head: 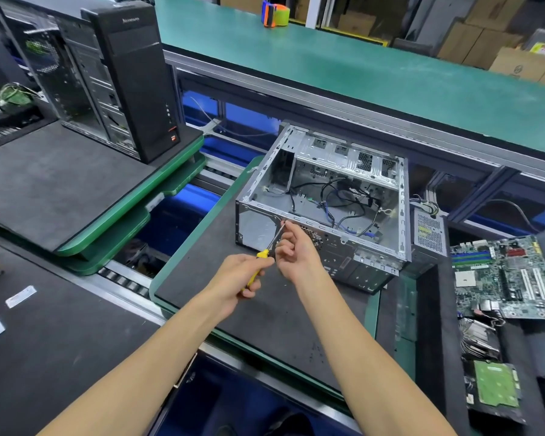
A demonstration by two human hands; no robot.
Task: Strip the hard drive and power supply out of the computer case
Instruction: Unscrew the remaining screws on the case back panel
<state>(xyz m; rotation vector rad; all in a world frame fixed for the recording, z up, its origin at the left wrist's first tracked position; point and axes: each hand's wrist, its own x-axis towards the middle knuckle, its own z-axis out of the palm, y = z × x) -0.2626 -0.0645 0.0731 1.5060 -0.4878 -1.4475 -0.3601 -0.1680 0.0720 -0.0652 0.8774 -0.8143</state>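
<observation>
Both hands meet at the open computer case's [324, 199] near wall: left hand [238, 280] grips a yellow screwdriver [261, 264], right hand [293, 247] pinches its shaft.

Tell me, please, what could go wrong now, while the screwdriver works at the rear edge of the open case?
1. The screwdriver tip sits close to the right hand fingers; a slip may jab them.
2. A freed screw may drop off the computer case and get lost.
3. Loose cables inside may snag parts being pulled out.
</observation>
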